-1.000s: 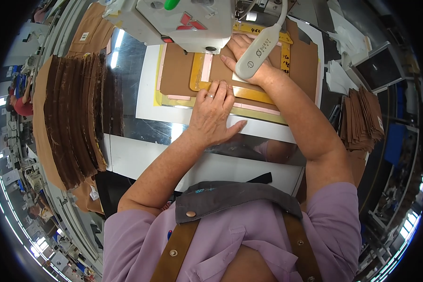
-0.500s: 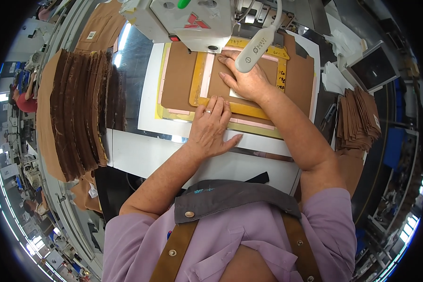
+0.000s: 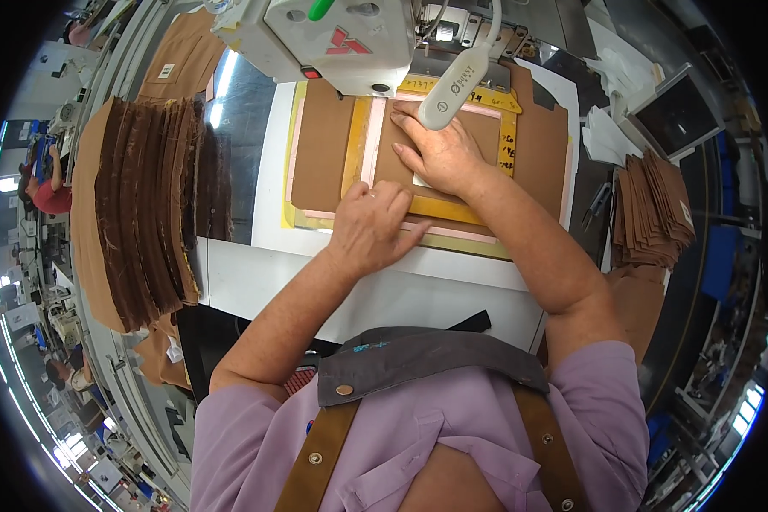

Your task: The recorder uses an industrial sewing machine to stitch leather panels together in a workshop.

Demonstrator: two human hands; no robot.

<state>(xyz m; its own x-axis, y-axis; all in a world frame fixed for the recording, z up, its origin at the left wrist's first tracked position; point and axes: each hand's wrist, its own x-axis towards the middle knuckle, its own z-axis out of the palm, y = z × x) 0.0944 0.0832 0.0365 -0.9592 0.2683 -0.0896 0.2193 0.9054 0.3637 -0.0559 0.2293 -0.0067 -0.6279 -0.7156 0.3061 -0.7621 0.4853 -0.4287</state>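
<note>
Under the machine head lies a flat brown fabric piece (image 3: 320, 141), with a yellow frame (image 3: 448, 208) on top of it. My right hand (image 3: 448, 154) rests palm down inside the frame on brown fabric, fingers partly spread, index finger reaching far left. A white patch (image 3: 420, 180) peeks out beside its palm. At the frame's near left corner is my left hand (image 3: 371, 224). Its fingers bend down over the corner, tips hidden, and its thumb stretches away to the right. Neither hand lifts anything. Pink strips (image 3: 452, 234) run along a yellow-green backing sheet (image 3: 478, 250) below.
A white machine head (image 3: 341, 47) and a pale hanging controller (image 3: 455, 88) overhang the work. Tall brown fabric stacks (image 3: 141, 205) stand at left; folded brown pieces (image 3: 653, 209) lie at right, near a small screen (image 3: 676, 118) and dark snips (image 3: 597, 205).
My left hand has shifted slightly left, and its fingers, flatter before, now bend at the frame's corner. The right hand stays nearly in place on the fabric. The view has shifted a little.
</note>
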